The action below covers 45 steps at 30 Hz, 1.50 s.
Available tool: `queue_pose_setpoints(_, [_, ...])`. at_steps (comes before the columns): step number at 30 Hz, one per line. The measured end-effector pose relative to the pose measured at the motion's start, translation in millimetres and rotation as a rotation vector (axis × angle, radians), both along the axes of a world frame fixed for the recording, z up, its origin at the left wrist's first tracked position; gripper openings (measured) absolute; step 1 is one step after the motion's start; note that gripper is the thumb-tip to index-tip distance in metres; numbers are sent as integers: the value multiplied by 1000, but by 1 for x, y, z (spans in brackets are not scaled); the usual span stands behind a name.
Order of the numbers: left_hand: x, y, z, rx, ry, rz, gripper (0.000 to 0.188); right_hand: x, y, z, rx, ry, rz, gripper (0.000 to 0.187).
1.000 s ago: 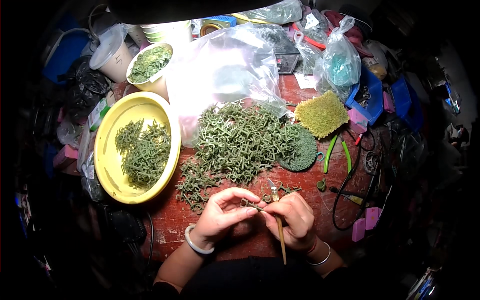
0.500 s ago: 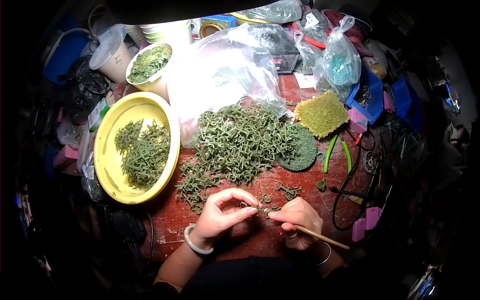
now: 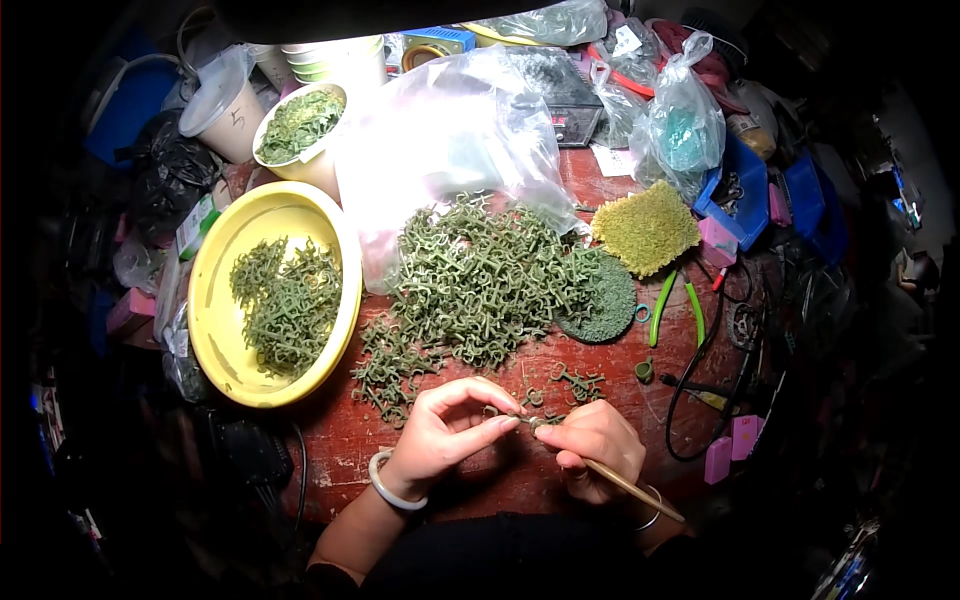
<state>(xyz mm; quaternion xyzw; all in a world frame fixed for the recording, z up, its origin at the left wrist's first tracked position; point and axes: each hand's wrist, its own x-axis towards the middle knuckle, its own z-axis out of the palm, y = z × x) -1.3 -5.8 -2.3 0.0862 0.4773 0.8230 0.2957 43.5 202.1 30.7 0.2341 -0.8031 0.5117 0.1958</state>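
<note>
Over the front of the red table, my left hand [image 3: 450, 425] pinches a small green branching piece [image 3: 527, 419] between thumb and fingertips. My right hand [image 3: 603, 445] is closed around a slim wooden-handled tool [image 3: 640, 490], its handle slanting down to the right. Its fingertips meet the piece close to the left hand's, covering the tool's working end. A few loose green pieces [image 3: 578, 384] lie just beyond my hands. Behind them spreads a big heap of similar curled green pieces [image 3: 480, 285].
At left stands a yellow basin [image 3: 203, 320] holding more green pieces. A clear plastic bag [image 3: 430, 140] lies behind the heap. To the right are a yellow textured pad [image 3: 645, 230], a round green pad [image 3: 603, 305], green-handled pliers [image 3: 659, 310], a black cable [image 3: 672, 425] and blue bins [image 3: 738, 190].
My right hand has turned slightly, and the tool's handle now slopes more steeply, its end lower and further left. My left hand keeps its pinch in nearly the same place.
</note>
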Motion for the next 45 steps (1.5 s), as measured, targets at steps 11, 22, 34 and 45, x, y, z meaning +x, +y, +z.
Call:
queue_pose_setpoints(11, [1,1,-1,-18,43,11,17,0,0,1,4,15,-13,21])
queue_pose_setpoints(22, [1,2,-2,-6,71,4,18,0,0,-1,0,-7,-31,25])
queue_pose_setpoints(34, [1,-2,-3,104,-212,-1,19,-7,-9,-1,105,-96,-71,28])
queue_pose_setpoints(45, [0,2,8,93,-136,-11,32,-7,-8,-1,54,-177,-148,19])
